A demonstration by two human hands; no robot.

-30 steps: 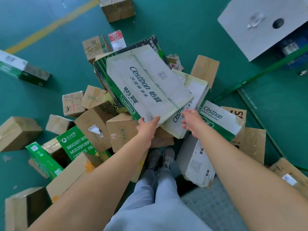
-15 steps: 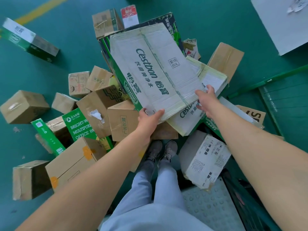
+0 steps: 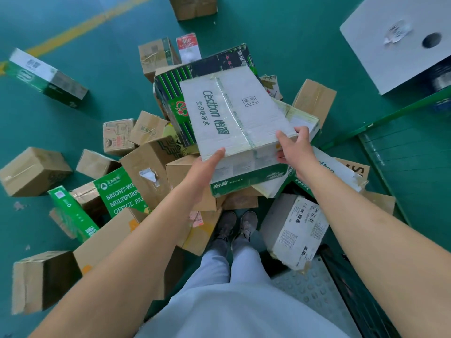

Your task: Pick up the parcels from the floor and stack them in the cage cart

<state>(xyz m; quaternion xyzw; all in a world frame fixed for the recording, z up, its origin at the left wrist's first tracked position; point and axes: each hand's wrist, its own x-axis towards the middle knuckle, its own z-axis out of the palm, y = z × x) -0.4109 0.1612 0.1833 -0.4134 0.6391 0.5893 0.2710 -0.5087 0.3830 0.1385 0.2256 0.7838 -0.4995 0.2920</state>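
Cestbon box (image 3: 234, 118) sits tilted on top of the parcel pile (image 3: 156, 167) on the green floor (image 3: 73, 106). The left hand (image 3: 207, 164) grips its near left corner, thumb on top; the right hand (image 3: 292, 147) grips its near right corner, fingers curled round the edge.

Your white Cestbon parcel (image 3: 235, 118) sits at twelve o'clock from your feet, tilted, its taped seam running lengthwise, a green band along the near side. It rests atop the heap, on a dark green striped carton (image 3: 175, 93) at its ten o'clock and another white-and-green Cestbon box (image 3: 302, 123) at its three o'clock. Brown parcels lie scattered from eight to eleven o'clock. A white labelled parcel (image 3: 296, 228) stands at four o'clock. The green cage cart (image 3: 400, 111) edge runs at two o'clock.
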